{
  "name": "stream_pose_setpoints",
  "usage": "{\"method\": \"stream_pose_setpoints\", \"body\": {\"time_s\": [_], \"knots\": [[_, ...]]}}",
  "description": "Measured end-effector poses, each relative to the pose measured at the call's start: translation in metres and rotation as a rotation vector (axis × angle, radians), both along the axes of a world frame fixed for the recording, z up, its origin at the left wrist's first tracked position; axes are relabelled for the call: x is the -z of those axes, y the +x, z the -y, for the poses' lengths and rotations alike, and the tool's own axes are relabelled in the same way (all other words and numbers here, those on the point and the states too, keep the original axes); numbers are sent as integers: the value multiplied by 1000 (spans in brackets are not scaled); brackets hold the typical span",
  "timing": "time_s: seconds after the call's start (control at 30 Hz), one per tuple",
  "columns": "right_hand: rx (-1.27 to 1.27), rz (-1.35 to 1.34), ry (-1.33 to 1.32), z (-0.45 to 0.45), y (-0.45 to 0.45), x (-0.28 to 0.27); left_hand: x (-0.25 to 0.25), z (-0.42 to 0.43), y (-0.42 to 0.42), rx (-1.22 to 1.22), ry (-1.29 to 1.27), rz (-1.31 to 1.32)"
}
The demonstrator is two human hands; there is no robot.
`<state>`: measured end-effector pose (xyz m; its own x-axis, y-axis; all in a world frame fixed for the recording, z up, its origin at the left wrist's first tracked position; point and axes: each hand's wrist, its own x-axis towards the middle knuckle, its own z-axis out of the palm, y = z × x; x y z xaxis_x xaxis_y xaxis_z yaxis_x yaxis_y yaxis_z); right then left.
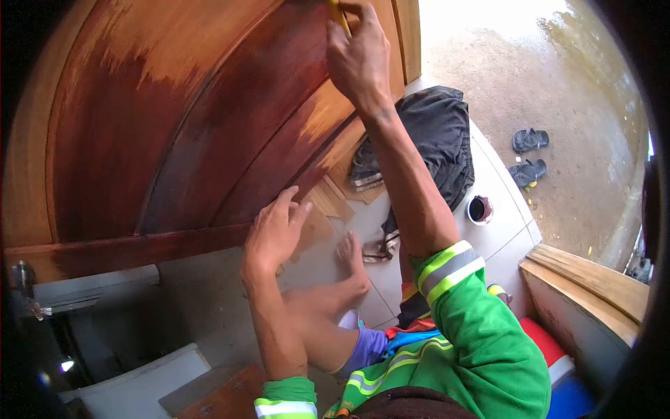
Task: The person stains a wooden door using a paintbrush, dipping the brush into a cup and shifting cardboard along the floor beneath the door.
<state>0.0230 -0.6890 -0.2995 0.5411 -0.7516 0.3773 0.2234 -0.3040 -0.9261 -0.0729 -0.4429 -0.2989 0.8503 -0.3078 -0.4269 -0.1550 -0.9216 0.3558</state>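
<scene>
My right hand (pixel 359 59) is raised at the top centre, its fingers closed round a yellow handle (pixel 340 17) whose far end is cut off by the frame's top edge. Behind it stands a wooden door (pixel 230 119), partly coated in dark red-brown stain, with lighter orange wood showing at the upper left and near the right side. Beside the door's lower edge, my left hand (pixel 276 230) has its fingers apart and holds nothing; the fingertips overlap the edge in view, and whether they touch it cannot be made out.
A white cup of dark liquid (pixel 479 209) stands on the white tiles, near a black cloth (pixel 433 140). Cardboard (pixel 314 223) lies under the door. Two dark sandals (pixel 530 140) rest outside. A door frame (pixel 586 286) is at the right. A metal door handle (pixel 24 279) sticks out at the left.
</scene>
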Motion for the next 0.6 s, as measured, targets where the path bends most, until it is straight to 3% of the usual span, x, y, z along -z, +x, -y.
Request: {"method": "stream_pose_setpoints", "body": {"time_s": [0.13, 0.27, 0.37, 0.43, 0.6], "knots": [[24, 283, -87, -9, -1, 4, -1, 0, -1, 16, 13, 7], [-8, 97, 21, -4, 3, 124, -7, 0, -8, -1, 18, 23], [-50, -236, 137, -3, -8, 230, -12, 5, -17, 20, -10, 68], [-41, -318, 92, -3, -15, 294, -16, 4, -30, 29, 8, 66], [-30, -519, 133, -1, -26, 324, -18, -4, -42, -13, 13, 47]]}}
